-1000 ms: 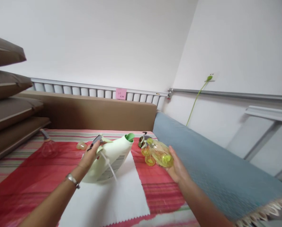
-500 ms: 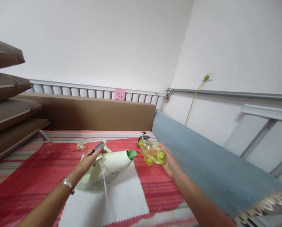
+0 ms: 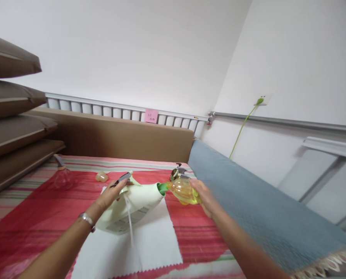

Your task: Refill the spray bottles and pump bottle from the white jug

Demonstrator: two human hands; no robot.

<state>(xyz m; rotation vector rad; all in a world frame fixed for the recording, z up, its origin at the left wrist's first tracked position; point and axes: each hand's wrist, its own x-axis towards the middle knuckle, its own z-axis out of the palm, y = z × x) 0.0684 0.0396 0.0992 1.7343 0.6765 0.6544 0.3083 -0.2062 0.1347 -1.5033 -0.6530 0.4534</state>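
Two-handed hold: the mouth of a transparent yellow bottle (image 3: 183, 190) is set at the green spout (image 3: 162, 188) of a pale green bottle (image 3: 132, 205).
Nearest, a white sheet (image 3: 152, 248) with a zigzag edge is spread on a red striped cloth (image 3: 202, 236). Above it, the pale green bottle is held tilted in the left hand (image 3: 110, 196), whose grip is closed; a white tube (image 3: 129, 221) is seen hanging in front. The yellow bottle is clasped by its base in the grip of the right hand (image 3: 204, 197). Beyond, a small translucent cup (image 3: 102, 176) and a dark bottle (image 3: 174, 174) are placed, backed by a brown panel (image 3: 126, 139) and a white radiator (image 3: 109, 111).
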